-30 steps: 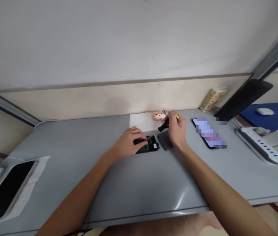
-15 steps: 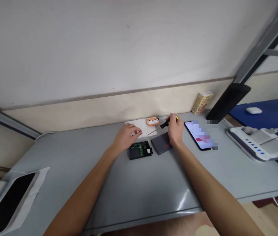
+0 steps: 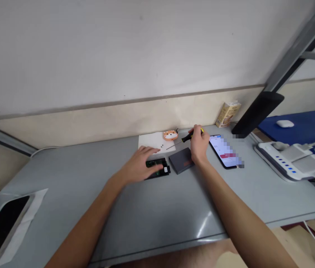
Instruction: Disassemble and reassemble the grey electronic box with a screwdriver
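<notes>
My left hand (image 3: 140,163) is open, fingers and thumb apart, over the left part of a black casing with a green circuit board (image 3: 157,173). Whether it touches the casing I cannot tell. My right hand (image 3: 199,145) is closed round the black and yellow handle of a screwdriver (image 3: 187,138), whose thin shaft points left and down at a white sheet of paper (image 3: 147,140). A few tiny dark pieces, apparently screws (image 3: 161,146), lie on that sheet. Just below my right hand is a flat dark grey box (image 3: 180,160), partly covered by the hand.
An orange animal-face case (image 3: 170,135) sits on the paper's corner. Right of my hand lies a lit phone (image 3: 222,152), then a white power strip (image 3: 274,160) with plugs. A drink carton (image 3: 228,113) stands by the wall. A dark-screened device (image 3: 5,227) lies far left.
My left hand has drawn back from the paper to over the circuit board, and its pinched fingers have spread. My right hand still holds the screwdriver in nearly the same place.
</notes>
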A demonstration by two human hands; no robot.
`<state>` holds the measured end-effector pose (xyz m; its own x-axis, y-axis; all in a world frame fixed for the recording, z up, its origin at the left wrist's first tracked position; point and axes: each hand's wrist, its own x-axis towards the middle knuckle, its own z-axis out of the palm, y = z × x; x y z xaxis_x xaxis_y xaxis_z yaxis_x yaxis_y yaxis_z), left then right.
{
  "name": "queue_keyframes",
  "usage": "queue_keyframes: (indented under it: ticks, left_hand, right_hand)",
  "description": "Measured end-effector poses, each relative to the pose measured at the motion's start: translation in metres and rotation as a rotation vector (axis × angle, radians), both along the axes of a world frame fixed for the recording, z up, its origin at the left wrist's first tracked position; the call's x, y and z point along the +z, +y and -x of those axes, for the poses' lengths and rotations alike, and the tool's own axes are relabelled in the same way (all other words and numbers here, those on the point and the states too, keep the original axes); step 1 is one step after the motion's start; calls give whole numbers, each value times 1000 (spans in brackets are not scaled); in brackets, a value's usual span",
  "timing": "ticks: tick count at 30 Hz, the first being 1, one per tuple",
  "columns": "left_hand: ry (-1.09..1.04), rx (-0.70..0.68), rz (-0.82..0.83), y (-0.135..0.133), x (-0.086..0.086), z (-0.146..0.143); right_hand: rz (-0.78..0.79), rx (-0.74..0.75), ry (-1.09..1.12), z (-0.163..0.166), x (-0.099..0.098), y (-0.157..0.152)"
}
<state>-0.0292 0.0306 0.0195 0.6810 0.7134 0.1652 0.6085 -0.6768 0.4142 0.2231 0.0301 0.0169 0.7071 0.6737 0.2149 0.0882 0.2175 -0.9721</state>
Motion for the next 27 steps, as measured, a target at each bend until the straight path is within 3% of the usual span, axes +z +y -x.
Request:
queue_keyframes:
  ticks: [3,8,18,22,25,27]
  left_hand:
    - [5,-28,40,-22,-8,0]
    - [-89,27,-5,-25,-19,-7]
    - [-376,102,-19,-32,-9,-6]
    - [-284,-96,-152,-44,-3,-9]
    - [-127,-294,-218,-55,-6,-15]
    - [-52,-350,-233,-62,-11,-19]
  right_hand:
    - [-16,-7,-76,3,5,-4]
    - [10,-2,-76,12,3,-7]
    - [47,-155,161,1,-13,5]
    - [85,-211,174,0,-15,7]
    - [66,-246,179,4,-14,5]
    - [56,-248,175,8,-12,4]
